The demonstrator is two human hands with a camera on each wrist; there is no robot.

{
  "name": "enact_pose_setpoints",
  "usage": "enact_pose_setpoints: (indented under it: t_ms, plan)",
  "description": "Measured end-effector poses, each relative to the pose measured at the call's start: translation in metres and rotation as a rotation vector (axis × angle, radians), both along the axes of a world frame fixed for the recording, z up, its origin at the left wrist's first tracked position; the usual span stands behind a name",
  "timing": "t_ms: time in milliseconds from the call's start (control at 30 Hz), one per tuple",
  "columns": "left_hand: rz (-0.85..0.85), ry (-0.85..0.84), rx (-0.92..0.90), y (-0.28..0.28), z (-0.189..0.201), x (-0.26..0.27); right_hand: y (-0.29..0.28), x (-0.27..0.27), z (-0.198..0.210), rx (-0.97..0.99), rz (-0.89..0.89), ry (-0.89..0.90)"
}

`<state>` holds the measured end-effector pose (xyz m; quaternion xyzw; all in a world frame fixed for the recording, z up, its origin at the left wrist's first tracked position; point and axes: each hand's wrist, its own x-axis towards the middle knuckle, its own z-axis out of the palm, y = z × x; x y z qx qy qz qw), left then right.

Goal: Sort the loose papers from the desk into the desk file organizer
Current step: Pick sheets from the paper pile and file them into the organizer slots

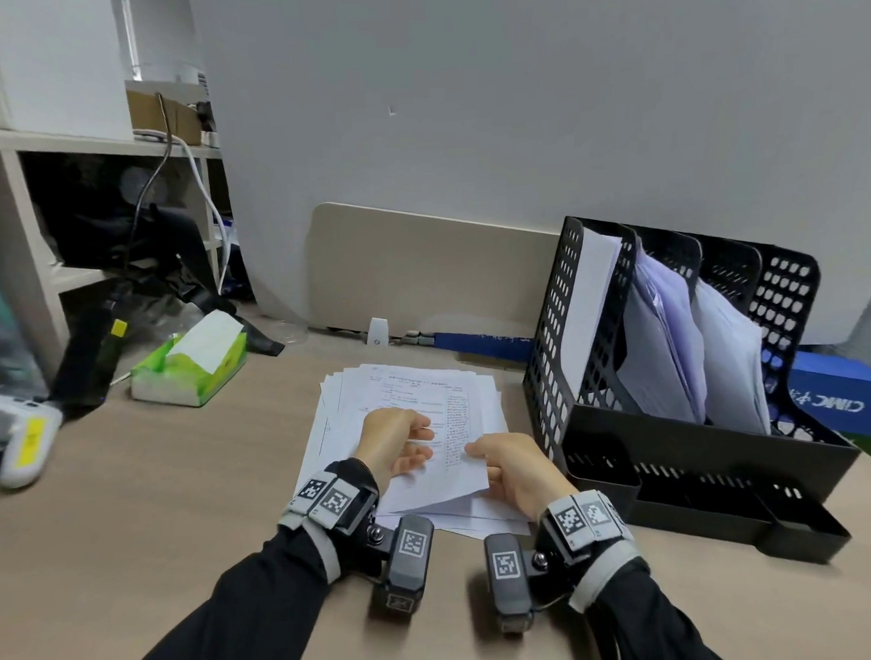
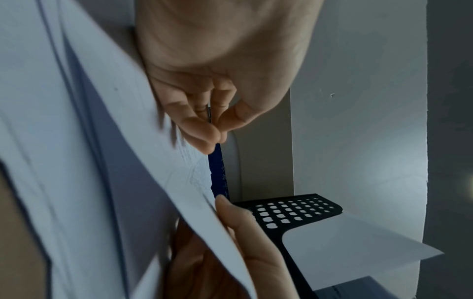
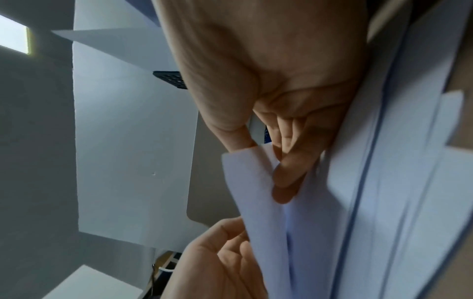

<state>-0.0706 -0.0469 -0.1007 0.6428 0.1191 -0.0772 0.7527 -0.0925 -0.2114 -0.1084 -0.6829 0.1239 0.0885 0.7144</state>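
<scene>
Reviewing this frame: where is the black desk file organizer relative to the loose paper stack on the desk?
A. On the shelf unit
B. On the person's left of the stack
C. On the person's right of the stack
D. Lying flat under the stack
C: the file organizer stands on the desk to the right of the paper stack, beside the right hand.

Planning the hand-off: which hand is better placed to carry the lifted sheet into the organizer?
Right hand, probably: it already pinches the sheet at its edge and is on the organizer side. The left hand is farther off.
</scene>
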Motion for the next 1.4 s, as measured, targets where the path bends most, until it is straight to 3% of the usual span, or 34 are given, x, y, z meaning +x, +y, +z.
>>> enact_pose_setpoints:
  t_ms: [500, 733, 867, 1000, 1167, 1267, 1400]
  plan:
    - [-0.158, -0.001, -0.032, -0.002, 0.0, -0.008, -0.006, 0.0, -0.006, 0.043, -0.056, -0.047]
    - [-0.106, -0.03, -0.06, -0.002, 0.002, -0.011, -0.01, -0.002, -0.008, -0.203, -0.034, -0.043]
    - [0.105, -0.127, -0.132, 0.003, 0.007, -0.009, -0.013, -0.004, -0.005, -0.146, -0.13, -0.209]
    - [0.193, -0.194, -0.176, 0.004, 0.01, -0.009, -0.007, -0.015, 0.013, -0.076, -0.229, -0.399]
    - [0.392, -0.327, -0.094, 0.005, 0.013, -0.008, -0.001, -0.023, 0.035, -0.116, -0.401, -0.633]
    - [0.274, -0.434, 0.019, 0.001, 0.022, -0.013, -0.006, -0.027, 0.05, -0.233, -0.389, -0.792]
    - [-0.034, -0.442, -0.063, -0.02, 0.042, -0.023, -0.01, -0.038, 0.068, -0.537, -0.267, -0.973]
